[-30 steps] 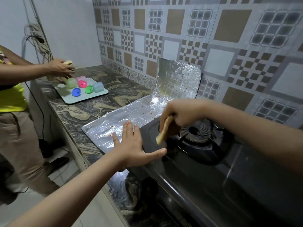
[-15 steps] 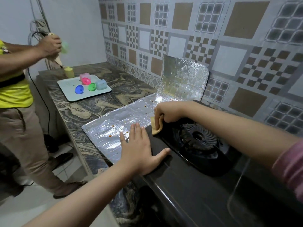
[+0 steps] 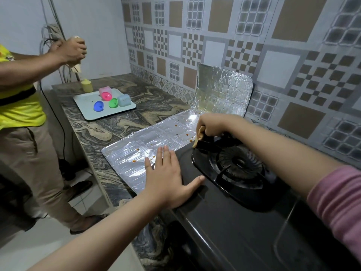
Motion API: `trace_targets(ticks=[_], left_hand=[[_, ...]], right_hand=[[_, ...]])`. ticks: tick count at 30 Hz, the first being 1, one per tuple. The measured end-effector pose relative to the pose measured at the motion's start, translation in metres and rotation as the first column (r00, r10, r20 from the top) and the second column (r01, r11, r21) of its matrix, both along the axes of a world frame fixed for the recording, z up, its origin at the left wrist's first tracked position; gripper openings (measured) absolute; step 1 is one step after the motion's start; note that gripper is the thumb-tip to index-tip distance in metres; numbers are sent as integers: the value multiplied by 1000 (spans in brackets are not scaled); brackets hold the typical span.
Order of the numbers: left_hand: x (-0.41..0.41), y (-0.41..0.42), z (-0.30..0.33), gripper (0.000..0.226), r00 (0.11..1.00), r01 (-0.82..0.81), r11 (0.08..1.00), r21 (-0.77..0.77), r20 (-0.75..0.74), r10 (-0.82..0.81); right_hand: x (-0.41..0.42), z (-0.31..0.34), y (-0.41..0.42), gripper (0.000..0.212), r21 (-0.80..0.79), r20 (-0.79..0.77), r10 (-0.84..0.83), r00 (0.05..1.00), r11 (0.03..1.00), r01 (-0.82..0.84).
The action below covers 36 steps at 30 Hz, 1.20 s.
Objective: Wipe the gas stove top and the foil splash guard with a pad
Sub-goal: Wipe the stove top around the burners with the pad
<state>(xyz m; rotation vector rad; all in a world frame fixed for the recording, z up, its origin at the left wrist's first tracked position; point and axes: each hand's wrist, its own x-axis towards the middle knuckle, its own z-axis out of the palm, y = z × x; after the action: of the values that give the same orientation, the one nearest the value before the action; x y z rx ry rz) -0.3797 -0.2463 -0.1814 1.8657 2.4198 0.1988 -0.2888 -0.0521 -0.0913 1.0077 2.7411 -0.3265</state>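
The black gas stove top (image 3: 224,218) fills the lower right, with its round burner (image 3: 237,164) in a ring of pan supports. My right hand (image 3: 210,124) is closed on a tan pad (image 3: 198,136) and presses it at the stove's far left corner, beside the burner ring. My left hand (image 3: 168,177) lies flat with fingers spread on the stove's left edge, fingertips over the foil. The foil splash guard (image 3: 148,147) lies folded on the counter with orange specks, and its far panel (image 3: 222,94) stands against the tiled wall.
A second person (image 3: 21,122) in a yellow shirt stands at the left, hand raised with a cloth. On the marbled counter (image 3: 109,130) sits a pale tray (image 3: 86,100) with coloured plastic cups and lids; a yellow cup (image 3: 87,86) stands behind it. Cables hang on the far wall.
My right hand has slid the pad from beside the burner toward the stove's far left corner. My left hand stays flat. The other person's hand rose from the tray.
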Motion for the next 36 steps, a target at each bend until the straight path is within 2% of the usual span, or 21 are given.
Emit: trace_targets(ticks=[5,10,15,18,20,24,28,36], left_hand=[[0,-1,1,123,1000,0,1000,-13,1,0],[0,-2,3,129,1000,9,1000,-12,-20,-9],[-1,0,8,130,977,157,988,0,-143,-156],[-3,4,9,134,970,223,974,-26,-95,-224],[-4,4,8,135,971,225,974,-35,-77,-227],[-4,5,8,135,972,218,975,-46,-80,-221],[-4,6,9,139,972,217,974,-59,-83,-221],[-3,6,9,144,976,204,976,-70,-56,-208]], right_hand=[[22,6,22,46,94,25,-100,995,991,97],[26,4,37,41,150,43,-182,982,973,173],[41,-3,57,42,38,-42,-219,975,975,221],[44,-6,62,39,14,-74,-248,966,968,250],[51,-6,65,32,18,-60,-288,956,957,289],[76,-6,72,32,16,-109,-400,910,915,404],[95,-7,70,37,-21,-125,-418,900,908,418],[141,-5,55,24,21,-66,-499,864,865,501]])
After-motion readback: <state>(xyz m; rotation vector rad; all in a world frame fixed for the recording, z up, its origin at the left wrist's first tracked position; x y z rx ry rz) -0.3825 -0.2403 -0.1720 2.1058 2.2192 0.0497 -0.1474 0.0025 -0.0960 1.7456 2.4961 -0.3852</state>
